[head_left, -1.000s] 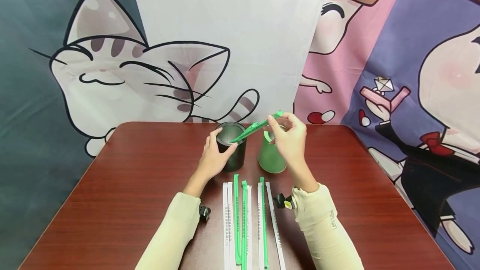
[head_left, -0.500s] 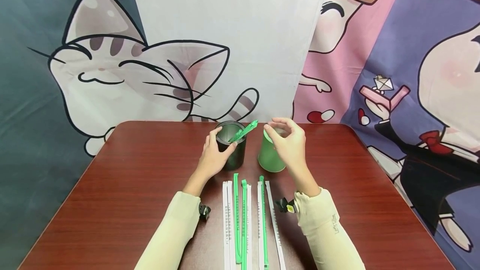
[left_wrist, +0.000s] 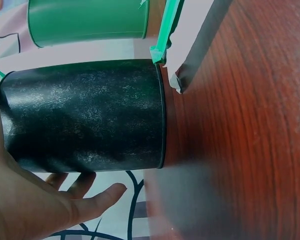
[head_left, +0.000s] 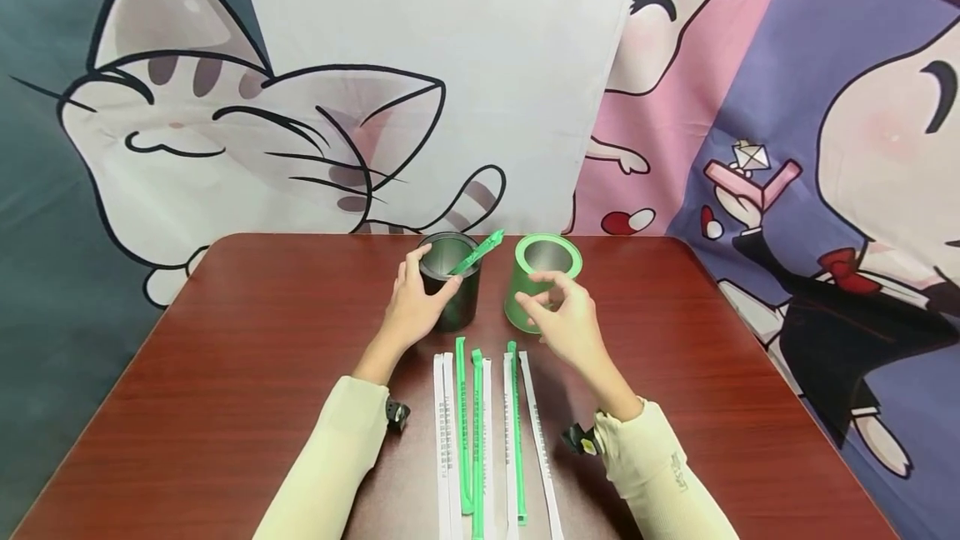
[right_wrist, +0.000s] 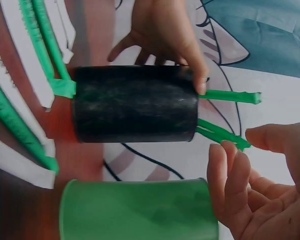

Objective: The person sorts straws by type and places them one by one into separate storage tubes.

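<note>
My left hand (head_left: 411,307) grips the upright black cup (head_left: 459,302) near its rim, thumb on the near right side and fingers at the left. Green paper-wrapped straws (head_left: 480,252) lean out of that cup to the right; the right wrist view shows green ends (right_wrist: 232,96) sticking out past its rim in two places. Empty, my right hand (head_left: 566,319) hovers in front of the green cup (head_left: 522,273), its fingers loosely bent and thumb apart from them. It overlaps the green cup's lower wall in the head view.
Several wrapped straws lie lengthwise on the red-brown table (head_left: 285,373) between the forearms, white straws (head_left: 442,440) mixed with green straws (head_left: 477,440). Their far ends lie just in front of the two cups. A cartoon-printed cloth (head_left: 540,107) hangs behind the table's back edge.
The right hand let go of a green straw, which now leans in the black cup. That hand then drew back and down from above the green cup. The left hand stayed on the black cup.
</note>
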